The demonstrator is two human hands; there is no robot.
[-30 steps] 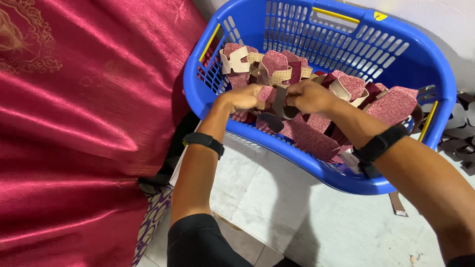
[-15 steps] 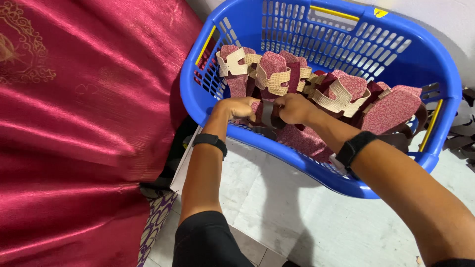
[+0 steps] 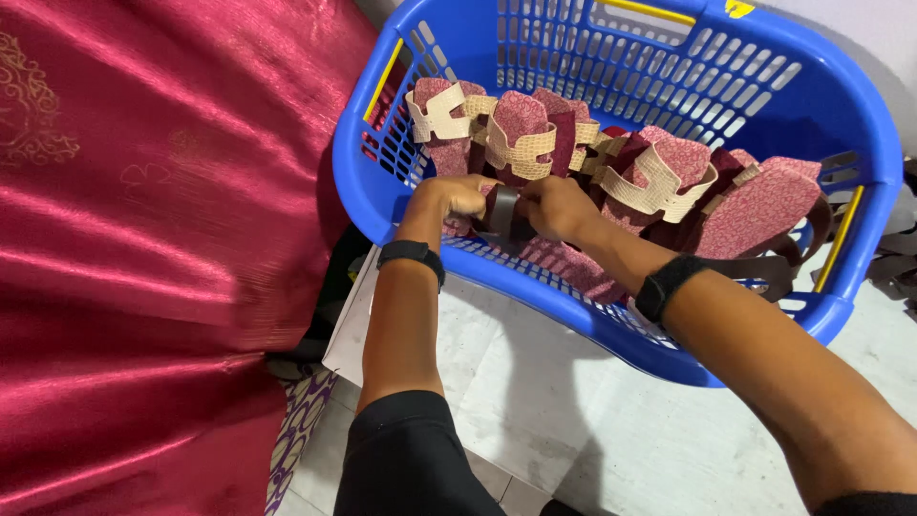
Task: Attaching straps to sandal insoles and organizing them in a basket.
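Both the left hand (image 3: pixel 457 198) and the right hand (image 3: pixel 557 206) are gripping a dark brown strap (image 3: pixel 501 212) inside the blue basket (image 3: pixel 611 325), just in front of maroon sandals (image 3: pixel 659 182) with beige straps; a small yellow sticker (image 3: pixel 737 9) is sitting on the basket's far rim.

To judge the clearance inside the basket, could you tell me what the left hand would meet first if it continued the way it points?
Probably the dark strap it already touches, then the right hand; depth is unclear.

Both hands (image 3: pixel 511 205) have drawn the dark strap (image 3: pixel 503 212) nearer the basket's (image 3: pixel 611 330) front rim.
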